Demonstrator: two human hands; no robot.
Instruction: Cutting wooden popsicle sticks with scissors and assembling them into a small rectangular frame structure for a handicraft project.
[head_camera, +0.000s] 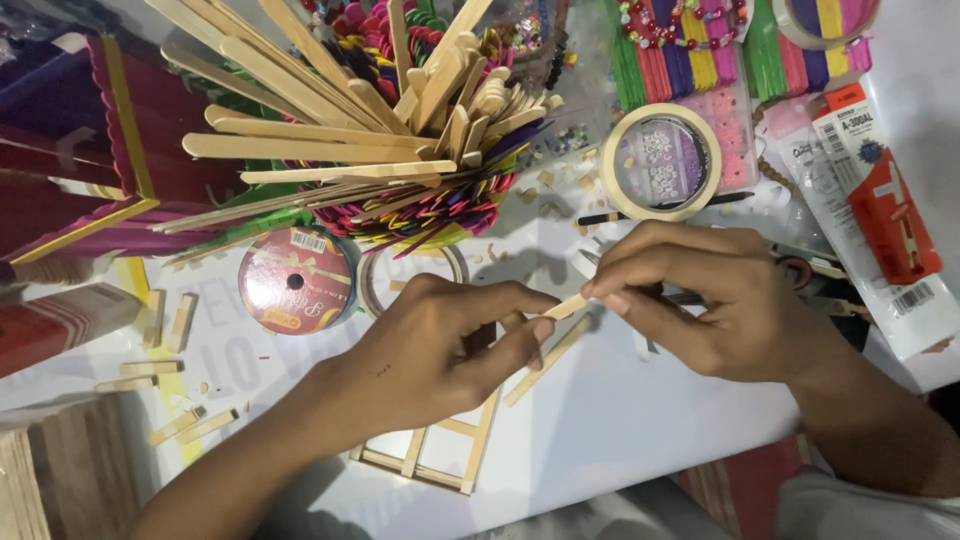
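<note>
White table carries all items. Landmark: the short wooden stick piece, held above the table's centre. Behind it and to its left stands a bundle of plain and coloured craft sticks. Left of it, left hand pinches one end between thumb and fingers; right of it, right hand pinches the other end. Below it lies a stick ladder frame. Behind it to the right lies a tape roll
</note>
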